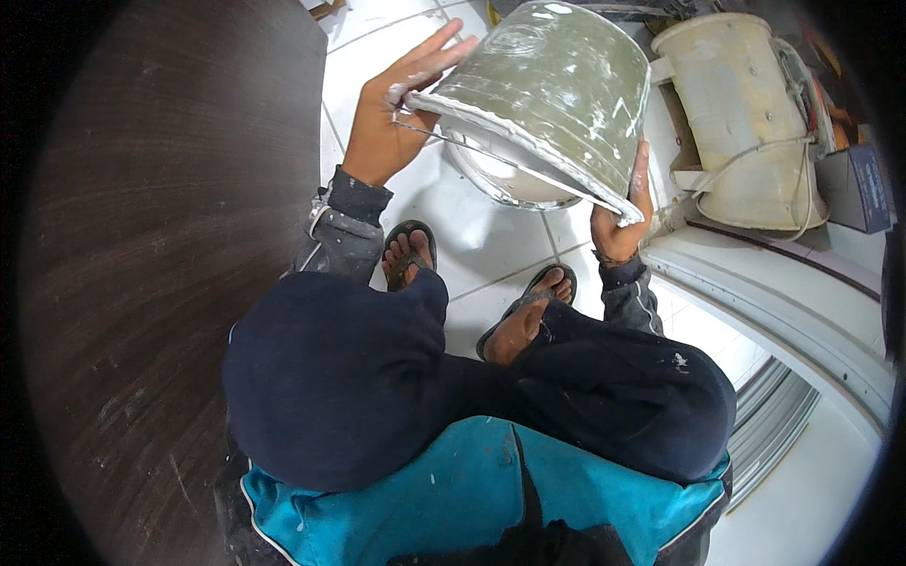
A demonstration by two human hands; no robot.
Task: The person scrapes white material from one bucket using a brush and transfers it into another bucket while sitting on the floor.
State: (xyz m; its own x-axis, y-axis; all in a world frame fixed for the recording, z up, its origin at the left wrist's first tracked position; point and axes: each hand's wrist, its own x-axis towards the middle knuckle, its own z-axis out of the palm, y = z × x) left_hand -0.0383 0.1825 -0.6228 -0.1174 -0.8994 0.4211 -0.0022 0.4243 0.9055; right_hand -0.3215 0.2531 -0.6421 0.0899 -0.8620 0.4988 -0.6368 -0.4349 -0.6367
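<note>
- While a dark wood panel fills the left of the frame, white floor tiles spread across its middle.
- Dark trousers cover the bent legs at lower center, above a teal jacket along the bottom edge.
- The green bucket is at upper center, tilted with its mouth toward the lower part of the frame, its wall and rim smeared white.
- A cream bucket lies at upper right.
- A second bucket, its rim whitened, shows partly under the tilted mouth; I cannot tell whether the two touch.
- The left hand, at upper left of center, holds the rim with its fingers spread toward the outer wall.
- The right hand, right of center, clasps the opposite end of the rim, fingers up along the wall; its thumb is hidden.
- A dark blue box sits at the right edge.
- Sandaled feet rest at center.
- A thin wire handle crosses the green bucket's mouth.
</note>
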